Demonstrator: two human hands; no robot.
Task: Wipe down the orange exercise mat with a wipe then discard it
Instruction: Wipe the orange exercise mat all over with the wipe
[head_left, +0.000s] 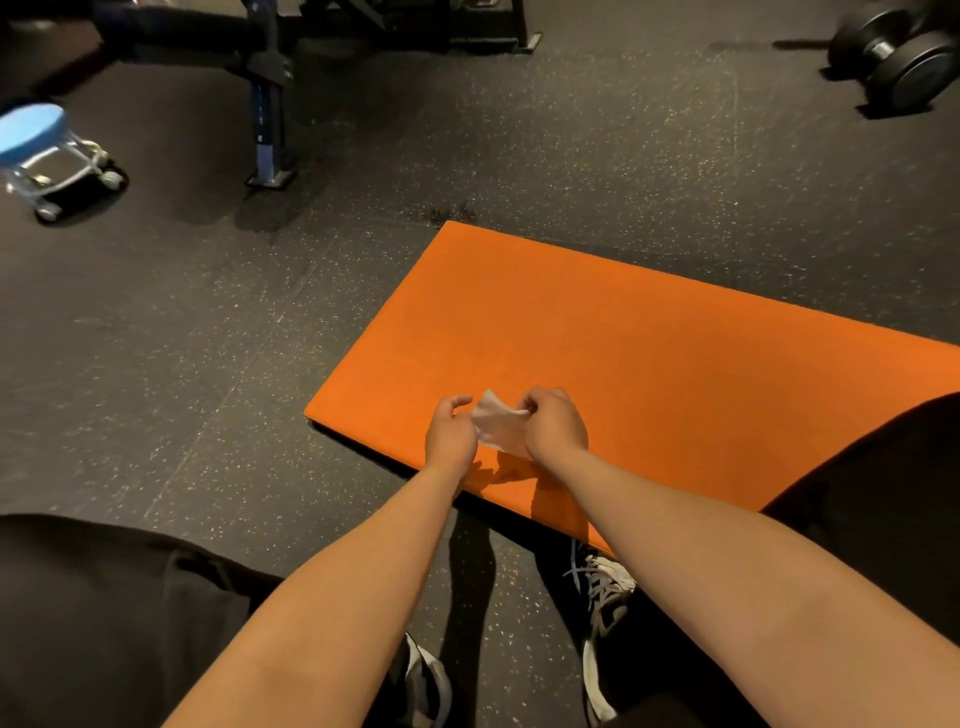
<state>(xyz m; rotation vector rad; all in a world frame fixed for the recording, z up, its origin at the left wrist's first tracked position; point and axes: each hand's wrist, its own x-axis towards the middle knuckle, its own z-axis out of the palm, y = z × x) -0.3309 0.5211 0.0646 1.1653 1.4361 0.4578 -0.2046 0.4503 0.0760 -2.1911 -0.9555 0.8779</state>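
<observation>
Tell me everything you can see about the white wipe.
The wipe is a small, thin white sheet, crumpled and partly unfolded. It hangs between both hands above the near edge of the orange mat. The right hand pinches its upper edge; the left hand meets its left side, its grip unclear.

Mat (623, 353): plain orange, no pattern. Wipe (496, 423): white. Floor (156, 338): dark grey, flecked all over with pale speckles. My trousers (104, 597): black. My shoes (605, 592): black and white, with white laces. Stool (31, 127): light blue seat, pale grey frame. Bench upright (267, 119): blue. Dumbbells (904, 62): black, with a grey handle.
</observation>
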